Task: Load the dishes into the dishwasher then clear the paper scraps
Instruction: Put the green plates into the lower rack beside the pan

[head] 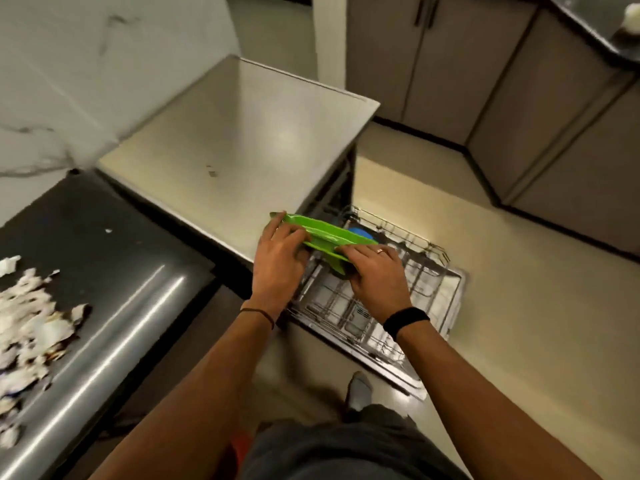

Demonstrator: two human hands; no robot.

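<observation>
Both hands are on the green plate (323,233) now, holding it on a slant just above the far left corner of the pulled-out dishwasher rack (420,271), right off the front edge of the steel-topped counter (242,133). The left hand (277,259) has its fingers curled over the plate's rim at about nine o'clock. The right hand (375,270) is laid over the near rim at about four o'clock, with a ring (380,251) showing and the thumb tucked out of sight beneath, so it grips too. I can't say whether that's one divided plate or two stacked: the green shows a double edge, and a piece of it hangs below the right hand's knuckles. Behind the plate, at two o'clock from it, something blue (361,232) peeks out in the rack, mostly hidden, and I can't tell what it is. The rack's wire tines are a blur, and the forearms cover its near left part. It sits over the lowered dishwasher door (407,377). There's a black band (407,320) on the right wrist and a thin cord (258,311) on the left. Over at nine o'clock from the person, the paper scraps (31,317) lie heaped on the dark counter (131,271), cut off at the picture's left edge, some with dark-stained edges, and one stray white bit (108,231) lies apart. A grey-socked foot (360,389) is on the floor at six o'clock from the plate, and grey-brown cabinets (450,64) stand at one o'clock.
</observation>
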